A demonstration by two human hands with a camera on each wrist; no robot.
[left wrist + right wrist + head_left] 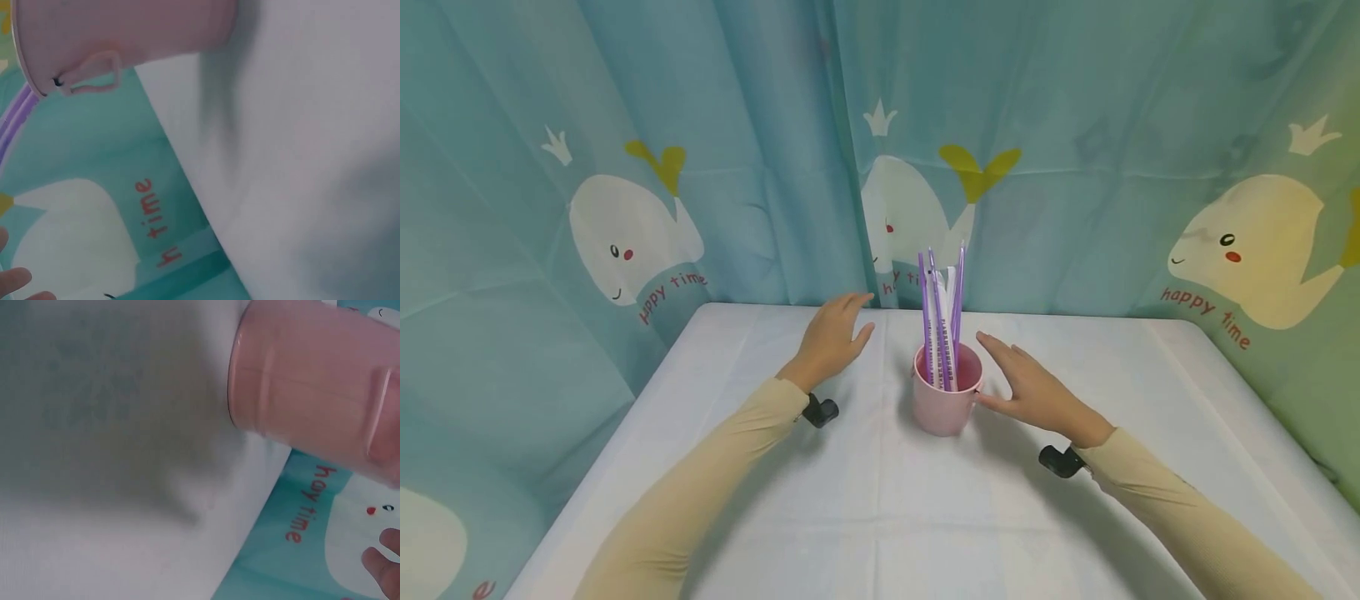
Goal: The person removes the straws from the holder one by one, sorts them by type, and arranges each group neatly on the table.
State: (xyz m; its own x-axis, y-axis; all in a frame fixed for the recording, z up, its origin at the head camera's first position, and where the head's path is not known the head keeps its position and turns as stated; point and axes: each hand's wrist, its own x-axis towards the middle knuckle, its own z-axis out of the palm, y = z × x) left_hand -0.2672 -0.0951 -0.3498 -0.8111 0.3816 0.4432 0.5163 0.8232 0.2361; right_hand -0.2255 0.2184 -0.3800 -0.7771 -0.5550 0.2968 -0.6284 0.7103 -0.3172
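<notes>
A small pink bucket (943,412) stands upright on the white-covered table. Thin purple sticks (961,292) and white strips with dark print (942,354) rise out of it; their exact kind I cannot tell. To the bucket's left, my left hand (829,343) is held apart from it with fingers extended and thumb spread. Close beside the right side is my right hand (1041,396), fingers spread, thumb near the wall; whether it touches I cannot tell. In the left wrist view the bucket's folded side handle (94,74) shows. The right wrist view has the bucket wall (312,381) close up.
The white table (880,533) extends around the bucket, its back edge meeting a blue-green curtain (760,208) printed with white whales. A dark wrist camera (822,412) sits on the left wrist and another wrist camera (1060,461) on the right.
</notes>
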